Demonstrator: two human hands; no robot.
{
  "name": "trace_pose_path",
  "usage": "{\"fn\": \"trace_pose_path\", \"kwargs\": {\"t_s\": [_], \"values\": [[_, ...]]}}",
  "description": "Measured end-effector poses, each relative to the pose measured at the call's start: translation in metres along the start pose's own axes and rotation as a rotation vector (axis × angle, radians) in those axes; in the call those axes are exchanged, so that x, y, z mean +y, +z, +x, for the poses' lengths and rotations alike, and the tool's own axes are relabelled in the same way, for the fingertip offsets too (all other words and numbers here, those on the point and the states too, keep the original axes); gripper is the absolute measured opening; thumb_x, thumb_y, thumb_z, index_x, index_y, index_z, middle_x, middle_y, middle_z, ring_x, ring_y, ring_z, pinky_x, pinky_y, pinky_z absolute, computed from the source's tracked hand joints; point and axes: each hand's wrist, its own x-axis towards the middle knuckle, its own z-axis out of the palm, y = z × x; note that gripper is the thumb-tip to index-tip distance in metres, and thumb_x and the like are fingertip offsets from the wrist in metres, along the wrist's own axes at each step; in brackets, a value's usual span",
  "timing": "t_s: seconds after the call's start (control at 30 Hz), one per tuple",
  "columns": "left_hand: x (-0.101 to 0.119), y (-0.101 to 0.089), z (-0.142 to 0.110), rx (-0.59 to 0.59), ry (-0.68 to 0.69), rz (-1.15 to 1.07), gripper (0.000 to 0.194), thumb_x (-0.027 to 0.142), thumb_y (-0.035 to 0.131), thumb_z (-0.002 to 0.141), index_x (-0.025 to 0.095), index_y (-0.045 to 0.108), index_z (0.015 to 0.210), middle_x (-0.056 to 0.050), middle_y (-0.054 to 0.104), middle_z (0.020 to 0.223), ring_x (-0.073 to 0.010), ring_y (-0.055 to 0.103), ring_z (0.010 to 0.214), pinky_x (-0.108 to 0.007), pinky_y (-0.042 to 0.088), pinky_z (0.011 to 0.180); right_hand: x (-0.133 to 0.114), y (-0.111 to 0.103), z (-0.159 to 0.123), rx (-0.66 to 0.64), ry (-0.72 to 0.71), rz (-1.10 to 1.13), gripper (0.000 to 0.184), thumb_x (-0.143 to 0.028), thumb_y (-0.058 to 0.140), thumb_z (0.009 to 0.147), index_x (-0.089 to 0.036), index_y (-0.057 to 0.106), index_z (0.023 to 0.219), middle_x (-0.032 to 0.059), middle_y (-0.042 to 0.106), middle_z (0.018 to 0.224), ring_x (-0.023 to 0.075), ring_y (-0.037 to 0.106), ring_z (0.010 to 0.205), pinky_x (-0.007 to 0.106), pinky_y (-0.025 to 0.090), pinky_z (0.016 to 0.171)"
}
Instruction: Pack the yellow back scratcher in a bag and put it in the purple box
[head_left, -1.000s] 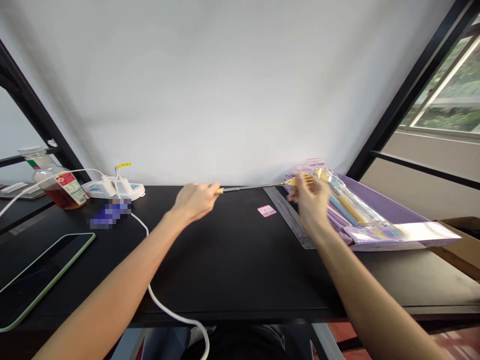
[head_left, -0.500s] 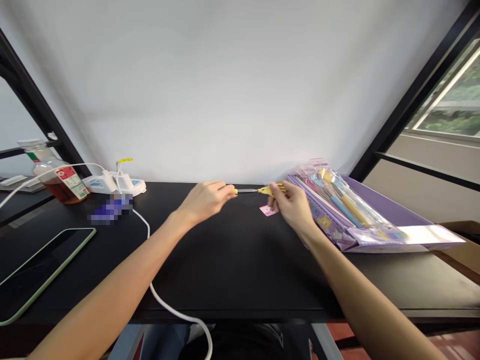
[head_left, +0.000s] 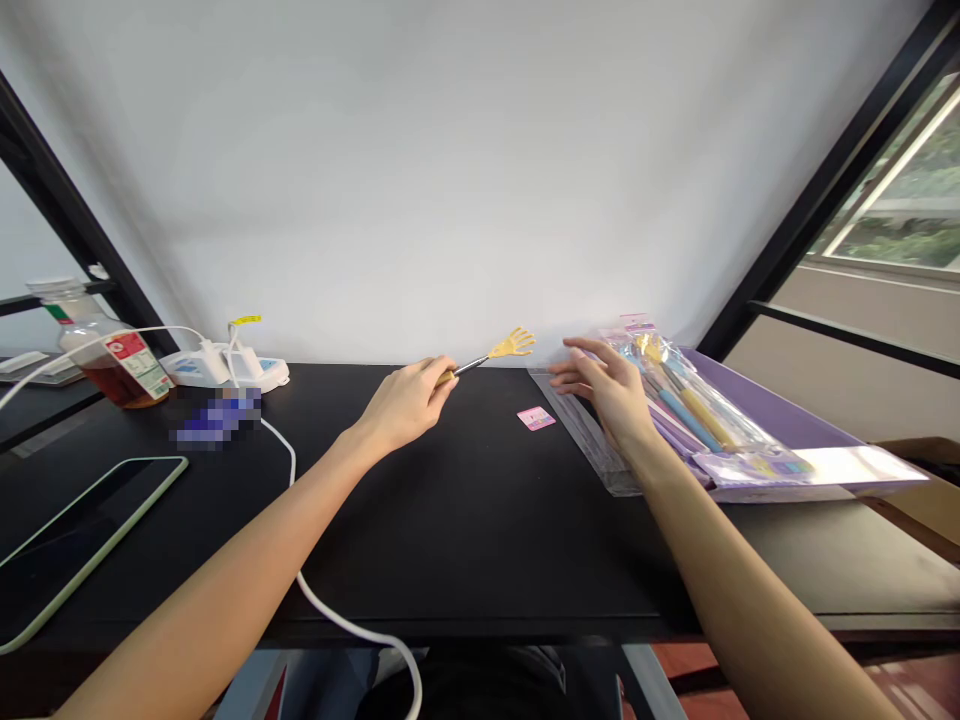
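Observation:
My left hand (head_left: pixel 405 402) is closed around the handle of a small telescopic back scratcher (head_left: pixel 495 355), pushed short, its yellow hand-shaped head raised above the black table (head_left: pixel 465 520). My right hand (head_left: pixel 611 392) hovers open, fingers spread, over a clear plastic sleeve (head_left: pixel 581 430) at the left edge of a pile of packaged stationery (head_left: pixel 690 410). A small pink card (head_left: pixel 535 419) lies on the table between my hands.
A purple folder (head_left: pixel 757 410) lies under the packages at the right. At the left are a tablet (head_left: pixel 75 540), a bottle of brown liquid (head_left: pixel 112 360), a white power strip (head_left: pixel 225 368) and a white cable (head_left: pixel 337 620) that runs off the front edge.
The scratcher's rod has been pushed in from long to short. My right hand let go of its yellow head and moved right, opening over the clear sleeve. The left hand tilted the head upward.

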Motion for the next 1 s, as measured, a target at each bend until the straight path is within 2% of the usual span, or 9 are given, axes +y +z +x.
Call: {"fn": "trace_pose_path", "kwargs": {"t_s": [0.07,0.13,0.27,0.37,0.5,0.63,0.73,0.83,1.0], "values": [[-0.003,0.002,-0.001,-0.055,-0.028,-0.018,0.021,0.032,0.044,0.1,0.024,0.061,0.109,-0.001,0.069,0.095,-0.0182,0.062,0.076,-0.029,0.041,0.065,0.015,-0.009,0.002,0.037,-0.012,-0.477,0.023,-0.034,0.062,0.086,-0.018,0.068,0.102,0.009,0.073,0.086,0.0241,0.07,0.081,0.037,0.054,0.079],[-0.004,0.003,-0.002,-0.117,-0.034,-0.001,0.022,0.032,0.044,0.099,0.024,0.063,0.107,-0.001,0.07,0.094,-0.0195,0.063,0.079,-0.03,0.042,0.065,0.029,-0.014,0.003,-0.036,0.03,-0.87,0.02,-0.024,0.065,0.081,-0.017,0.071,0.098,0.0106,0.074,0.09,0.0292,0.07,0.089,0.039,0.052,0.081],[-0.004,0.004,-0.004,-0.173,-0.021,0.038,0.023,0.031,0.043,0.098,0.025,0.065,0.104,-0.003,0.071,0.097,-0.0233,0.066,0.087,-0.032,0.043,0.067,0.043,-0.016,0.001,-0.121,0.136,-1.151,0.026,-0.017,0.065,0.078,-0.017,0.073,0.102,0.0135,0.075,0.096,0.0358,0.07,0.098,0.04,0.052,0.077],[-0.002,0.005,-0.003,-0.189,-0.065,-0.107,0.02,0.033,0.048,0.097,0.023,0.064,0.101,-0.004,0.071,0.091,-0.0224,0.067,0.081,-0.033,0.047,0.069,0.04,-0.015,0.003,-0.08,0.1,-1.126,0.026,-0.008,0.061,0.074,-0.018,0.074,0.095,0.0103,0.076,0.087,0.0326,0.071,0.095,0.036,0.051,0.076],[0.007,0.005,-0.001,-0.332,-0.261,-0.828,0.025,0.041,0.061,0.093,0.018,0.06,0.1,-0.007,0.072,0.089,-0.0206,0.071,0.079,-0.038,0.057,0.078,0.022,-0.007,0.0,-0.004,-0.105,-0.776,0.013,-0.013,0.065,0.076,-0.018,0.071,0.085,0.0038,0.074,0.076,0.0222,0.072,0.077,0.029,0.052,0.072],[0.018,0.004,0.0,-0.454,-0.392,-1.389,0.029,0.036,0.077,0.084,0.015,0.064,0.099,-0.013,0.066,0.117,-0.0279,0.067,0.107,-0.05,0.06,0.088,0.003,0.019,-0.015,-0.153,-0.402,-0.482,0.01,-0.023,0.065,0.085,-0.02,0.073,0.089,0.002,0.073,0.08,0.0165,0.068,0.07,0.027,0.052,0.069],[0.023,0.009,-0.001,-0.427,-0.396,-1.531,0.025,0.031,0.079,0.082,0.015,0.069,0.098,-0.012,0.063,0.119,-0.0292,0.062,0.117,-0.054,0.059,0.091,-0.007,0.04,-0.028,-0.325,-0.51,-0.376,0.013,-0.022,0.06,0.09,-0.021,0.073,0.091,0.0035,0.073,0.087,0.0166,0.067,0.077,0.028,0.051,0.071],[0.026,0.016,-0.001,-0.285,-0.458,-1.527,0.024,0.031,0.078,0.083,0.014,0.071,0.098,-0.01,0.068,0.105,-0.0247,0.066,0.105,-0.05,0.058,0.092,-0.011,0.05,-0.035,-0.424,-0.501,-0.348,0.013,-0.024,0.06,0.091,-0.022,0.072,0.094,0.0042,0.07,0.087,0.0169,0.062,0.076,0.029,0.049,0.069],[0.033,0.027,-0.003,-0.188,-0.56,-1.534,0.022,0.031,0.076,0.084,0.014,0.073,0.098,-0.01,0.07,0.098,-0.0225,0.067,0.099,-0.043,0.057,0.088,-0.007,0.056,-0.038,-0.349,-0.39,-0.411,0.02,-0.041,0.069,0.086,-0.021,0.072,0.085,0.0016,0.054,0.072,0.014,0.048,0.062,0.029,0.041,0.059]]}}
